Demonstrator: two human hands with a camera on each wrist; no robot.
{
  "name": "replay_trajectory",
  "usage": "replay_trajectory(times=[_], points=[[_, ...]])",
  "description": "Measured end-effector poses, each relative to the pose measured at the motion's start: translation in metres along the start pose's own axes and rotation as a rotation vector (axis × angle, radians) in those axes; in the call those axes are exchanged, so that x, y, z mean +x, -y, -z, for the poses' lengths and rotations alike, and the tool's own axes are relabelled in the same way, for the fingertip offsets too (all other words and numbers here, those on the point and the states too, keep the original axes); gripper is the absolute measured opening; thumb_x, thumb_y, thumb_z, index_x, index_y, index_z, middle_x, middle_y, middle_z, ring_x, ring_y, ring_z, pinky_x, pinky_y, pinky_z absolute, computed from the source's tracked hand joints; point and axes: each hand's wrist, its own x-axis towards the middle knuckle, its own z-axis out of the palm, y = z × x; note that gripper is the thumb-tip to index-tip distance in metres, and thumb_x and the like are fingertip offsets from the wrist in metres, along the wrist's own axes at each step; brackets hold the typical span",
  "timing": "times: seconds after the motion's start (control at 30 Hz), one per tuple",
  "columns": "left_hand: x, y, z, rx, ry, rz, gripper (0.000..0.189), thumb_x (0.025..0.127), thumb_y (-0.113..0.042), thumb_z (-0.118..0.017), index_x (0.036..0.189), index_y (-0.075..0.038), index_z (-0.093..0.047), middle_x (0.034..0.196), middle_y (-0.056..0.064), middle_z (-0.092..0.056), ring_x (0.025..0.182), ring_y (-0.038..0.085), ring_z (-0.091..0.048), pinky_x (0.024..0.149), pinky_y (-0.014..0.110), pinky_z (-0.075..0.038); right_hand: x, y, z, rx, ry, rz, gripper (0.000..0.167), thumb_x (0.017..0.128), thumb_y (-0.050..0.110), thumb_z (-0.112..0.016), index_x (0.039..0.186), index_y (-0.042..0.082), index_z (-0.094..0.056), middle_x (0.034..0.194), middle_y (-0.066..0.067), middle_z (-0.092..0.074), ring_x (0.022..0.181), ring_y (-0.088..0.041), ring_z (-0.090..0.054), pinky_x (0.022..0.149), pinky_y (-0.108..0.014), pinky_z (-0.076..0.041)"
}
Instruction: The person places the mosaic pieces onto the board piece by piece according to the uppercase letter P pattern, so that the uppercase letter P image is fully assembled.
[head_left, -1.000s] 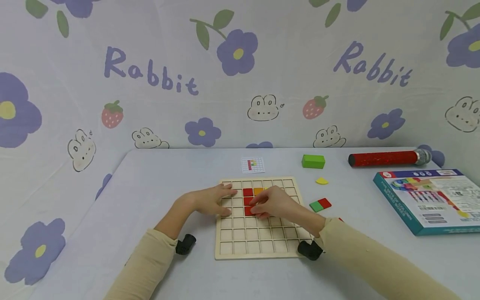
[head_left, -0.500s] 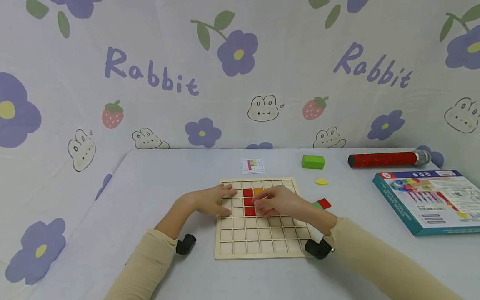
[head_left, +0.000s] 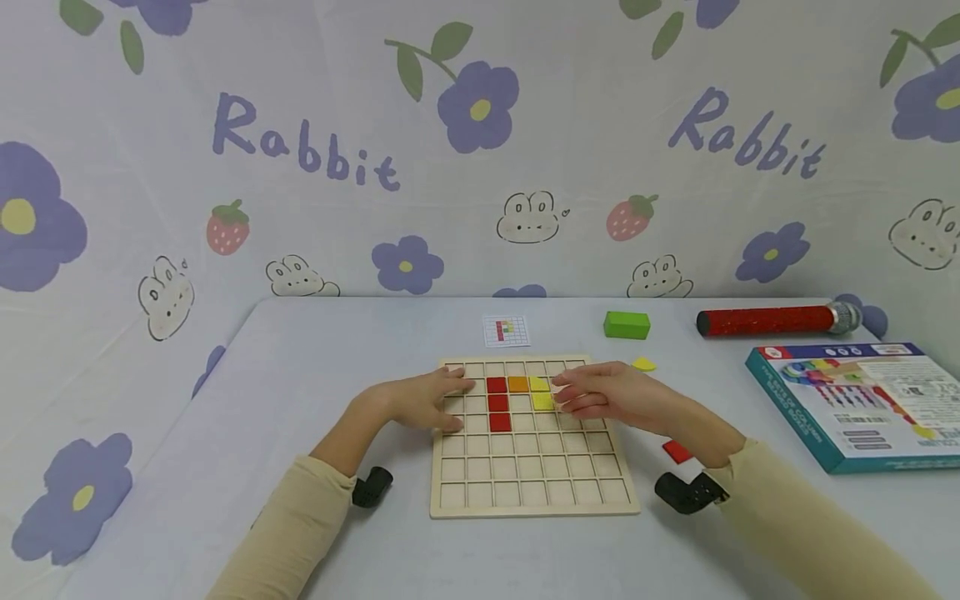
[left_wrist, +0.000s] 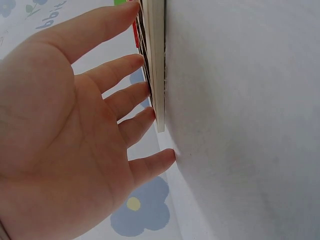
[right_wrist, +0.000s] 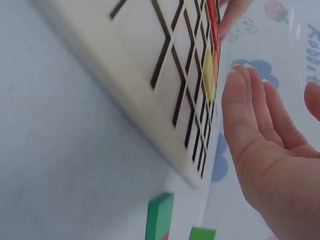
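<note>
A wooden grid board (head_left: 525,496) lies flat on the table. Three red tiles (head_left: 498,403) form a column in it, with an orange tile (head_left: 518,384) and two yellow tiles (head_left: 542,402) to their right. At the board's left edge, my left hand (head_left: 420,400) rests with its fingers spread, the fingertips touching the frame in the left wrist view. Over the board's right side is my right hand (head_left: 611,392), its fingertips close to the yellow tiles. In the right wrist view its fingers (right_wrist: 237,105) are extended, with nothing visible in them.
Behind the board lies a small pattern card (head_left: 506,331). A green block (head_left: 627,324), a yellow piece (head_left: 643,364) and a red tile (head_left: 677,451) lie to the right. Farther right are a red tube (head_left: 772,318) and a flat box (head_left: 862,408).
My right hand has moved right, from beside the red tiles to the board's right side, uncovering the yellow tiles. Its forearm now covers the green and red pieces. My left hand stays put.
</note>
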Motion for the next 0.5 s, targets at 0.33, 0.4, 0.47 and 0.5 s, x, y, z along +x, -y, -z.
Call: replay_trajectory(times=[0.33, 0.4, 0.47, 0.5], points=[[0.0, -0.001, 0.0, 0.01, 0.001, 0.0, 0.066, 0.093, -0.026, -0.062, 0.15, -0.01, -0.031, 0.157, 0.013, -0.014, 0.143, 0.03, -0.007, 0.113, 0.044, -0.014, -0.026, -0.014, 0.036, 0.037, -0.061, -0.004, 0.064, 0.1, 0.035, -0.05, 0.139, -0.013, -0.034, 0.124, -0.021, -0.055, 0.11, -0.023, -0.057, 0.094, -0.031, -0.046], [0.0, 0.0, 0.0, 0.015, 0.002, -0.003, 0.066, 0.094, -0.026, -0.062, 0.15, -0.009, -0.031, 0.157, 0.013, -0.014, 0.143, 0.03, -0.007, 0.113, 0.044, -0.014, -0.031, -0.018, 0.043, 0.027, -0.069, -0.009, 0.064, 0.1, 0.035, -0.05, 0.139, -0.014, -0.034, 0.124, -0.021, -0.055, 0.111, -0.024, -0.057, 0.095, -0.031, -0.045], [0.0, 0.0, 0.0, 0.014, 0.002, -0.005, 0.066, 0.094, -0.026, -0.061, 0.15, -0.009, -0.031, 0.157, 0.014, -0.014, 0.143, 0.03, -0.007, 0.113, 0.044, -0.014, -0.036, -0.022, 0.049, 0.007, -0.079, -0.017, 0.064, 0.1, 0.035, -0.05, 0.138, -0.014, -0.035, 0.125, -0.021, -0.055, 0.112, -0.024, -0.057, 0.094, -0.03, -0.046], [-0.001, 0.0, -0.001, 0.011, 0.002, -0.007, 0.065, 0.094, -0.026, -0.061, 0.149, -0.008, -0.031, 0.157, 0.014, -0.014, 0.143, 0.031, -0.007, 0.113, 0.045, -0.014, -0.038, -0.025, 0.052, -0.004, -0.081, -0.02, 0.063, 0.1, 0.034, -0.05, 0.138, -0.014, -0.035, 0.125, -0.021, -0.055, 0.112, -0.025, -0.057, 0.094, -0.03, -0.046]])
